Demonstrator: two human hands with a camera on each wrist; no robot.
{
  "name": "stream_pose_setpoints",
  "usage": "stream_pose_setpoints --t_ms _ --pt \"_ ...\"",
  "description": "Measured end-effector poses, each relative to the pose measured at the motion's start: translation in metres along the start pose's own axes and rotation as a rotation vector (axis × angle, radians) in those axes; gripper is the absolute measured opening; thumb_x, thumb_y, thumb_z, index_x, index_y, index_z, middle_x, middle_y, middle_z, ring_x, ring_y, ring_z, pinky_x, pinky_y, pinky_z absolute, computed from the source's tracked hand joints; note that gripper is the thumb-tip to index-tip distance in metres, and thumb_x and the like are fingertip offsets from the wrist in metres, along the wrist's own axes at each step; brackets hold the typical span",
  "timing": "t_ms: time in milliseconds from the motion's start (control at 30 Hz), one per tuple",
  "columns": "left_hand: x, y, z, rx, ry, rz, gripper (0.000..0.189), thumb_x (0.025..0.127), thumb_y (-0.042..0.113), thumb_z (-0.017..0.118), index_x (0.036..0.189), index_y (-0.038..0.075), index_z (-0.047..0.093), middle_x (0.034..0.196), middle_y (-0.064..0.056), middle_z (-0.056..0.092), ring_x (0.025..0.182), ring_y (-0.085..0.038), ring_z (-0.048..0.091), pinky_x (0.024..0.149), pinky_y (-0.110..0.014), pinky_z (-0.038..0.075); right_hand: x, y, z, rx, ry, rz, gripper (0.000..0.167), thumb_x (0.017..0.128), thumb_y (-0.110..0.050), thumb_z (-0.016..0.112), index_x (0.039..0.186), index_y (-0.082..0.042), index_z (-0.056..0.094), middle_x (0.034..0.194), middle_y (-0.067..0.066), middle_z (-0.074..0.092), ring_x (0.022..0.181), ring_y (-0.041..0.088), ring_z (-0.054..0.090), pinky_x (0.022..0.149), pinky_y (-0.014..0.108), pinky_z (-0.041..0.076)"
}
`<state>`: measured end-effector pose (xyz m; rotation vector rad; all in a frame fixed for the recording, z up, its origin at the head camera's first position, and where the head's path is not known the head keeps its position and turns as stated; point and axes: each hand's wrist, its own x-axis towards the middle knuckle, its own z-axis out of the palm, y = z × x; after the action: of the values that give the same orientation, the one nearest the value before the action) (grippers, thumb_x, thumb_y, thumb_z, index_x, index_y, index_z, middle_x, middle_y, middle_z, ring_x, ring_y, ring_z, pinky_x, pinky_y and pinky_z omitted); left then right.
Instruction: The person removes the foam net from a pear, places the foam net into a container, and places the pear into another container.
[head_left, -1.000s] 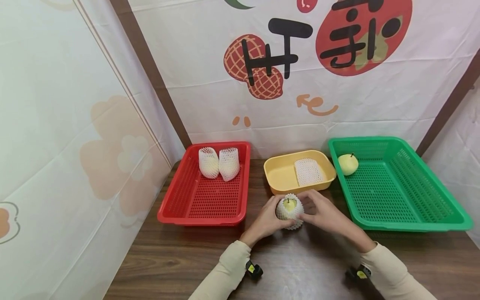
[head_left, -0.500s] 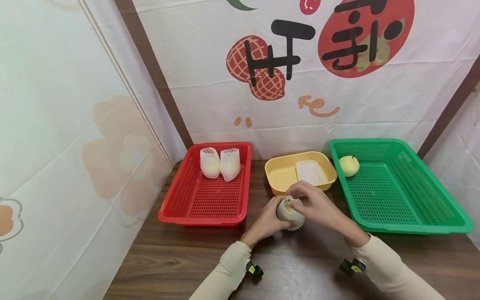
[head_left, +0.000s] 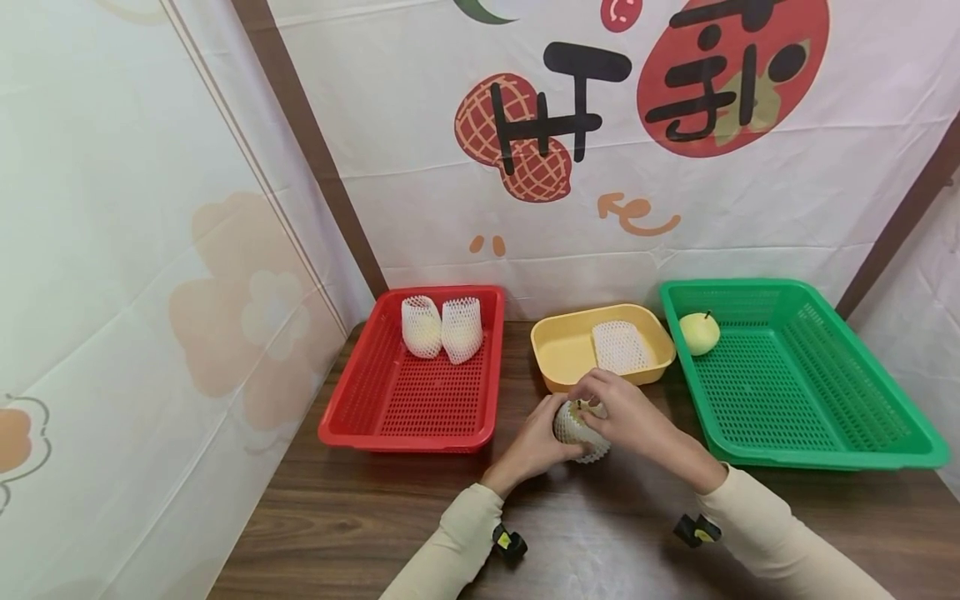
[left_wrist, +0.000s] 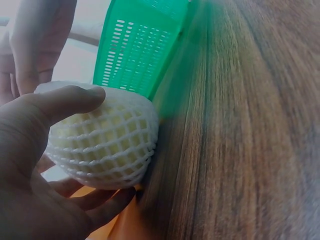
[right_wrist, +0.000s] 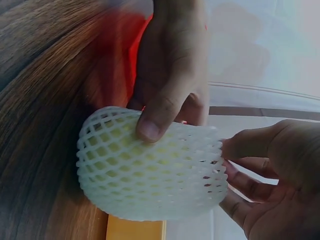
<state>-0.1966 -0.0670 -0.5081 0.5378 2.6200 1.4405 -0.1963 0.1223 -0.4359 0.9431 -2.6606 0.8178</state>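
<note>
A pear in a white foam net (head_left: 572, 432) stands on the table, its stem at the top. My left hand (head_left: 534, 442) grips it from the side, thumb and fingers curled round the net, as the left wrist view shows on the netted pear (left_wrist: 107, 145). My right hand (head_left: 633, 421) is over the top and pinches the rim of the foam net (right_wrist: 150, 172), thumb and fingers at its edge in the right wrist view. That rim reaches past the pear's flesh. Part of the pear is hidden behind the right fingers in the head view.
A red basket (head_left: 408, 443) at left holds two netted pears (head_left: 442, 329). Behind the hands, a yellow tray (head_left: 562, 354) holds a flat foam net (head_left: 621, 347). The green basket (head_left: 825, 457) at right holds a bare pear (head_left: 700, 334). Fabric hangs behind and at left.
My right hand has moved from the pear's right side up over its top and closed on the net's rim. My left hand keeps its grip, and the pear stays in place.
</note>
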Motion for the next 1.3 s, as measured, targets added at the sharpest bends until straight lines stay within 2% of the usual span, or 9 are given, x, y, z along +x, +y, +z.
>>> stream_pose_setpoints --t_ms 433,700,933,1133,1300 --pt "0.0 0.002 -0.001 -0.024 -0.02 0.006 0.076 0.079 0.018 0.093 0.145 0.016 0.056 0.138 -0.005 0.059 0.123 -0.02 0.059 0.103 -0.037 0.052 0.0 0.005 0.009 -0.11 -0.074 0.004 0.033 0.084 -0.009 0.088 0.112 -0.004 0.072 0.105 0.006 0.068 0.097 0.023 0.064 0.083 0.042 0.058" --pt "-0.002 -0.002 -0.004 -0.074 -0.057 0.011 0.082 0.079 0.008 0.089 0.151 0.013 0.05 0.149 -0.007 0.055 0.135 -0.023 0.056 0.113 -0.04 0.048 -0.003 0.005 0.013 -0.129 -0.122 0.072 0.048 0.08 -0.013 0.091 0.12 -0.004 0.067 0.118 0.01 0.065 0.11 0.029 0.061 0.09 0.046 0.057" --pt "-0.004 -0.007 -0.006 -0.155 -0.091 -0.001 0.084 0.08 0.001 0.086 0.153 0.01 0.045 0.153 -0.011 0.051 0.14 -0.026 0.053 0.113 -0.04 0.051 -0.005 0.006 0.015 -0.1 -0.14 0.126 0.055 0.078 -0.01 0.092 0.124 -0.003 0.062 0.12 0.011 0.062 0.114 0.03 0.06 0.089 0.046 0.057" --pt "-0.005 -0.008 -0.008 -0.157 -0.076 -0.016 0.081 0.081 -0.006 0.08 0.153 0.007 0.046 0.151 -0.015 0.052 0.14 -0.028 0.055 0.111 -0.04 0.053 -0.004 0.01 0.018 -0.086 -0.153 0.17 0.06 0.078 -0.011 0.092 0.127 0.002 0.06 0.121 0.015 0.063 0.114 0.032 0.061 0.089 0.047 0.056" --pt "-0.004 -0.012 -0.008 -0.155 -0.052 -0.026 0.074 0.081 -0.009 0.078 0.149 0.004 0.05 0.146 -0.018 0.057 0.135 -0.031 0.06 0.108 -0.04 0.056 -0.004 0.012 0.019 -0.087 -0.163 0.179 0.062 0.078 -0.01 0.092 0.129 -0.001 0.059 0.125 0.017 0.062 0.118 0.035 0.06 0.088 0.049 0.056"
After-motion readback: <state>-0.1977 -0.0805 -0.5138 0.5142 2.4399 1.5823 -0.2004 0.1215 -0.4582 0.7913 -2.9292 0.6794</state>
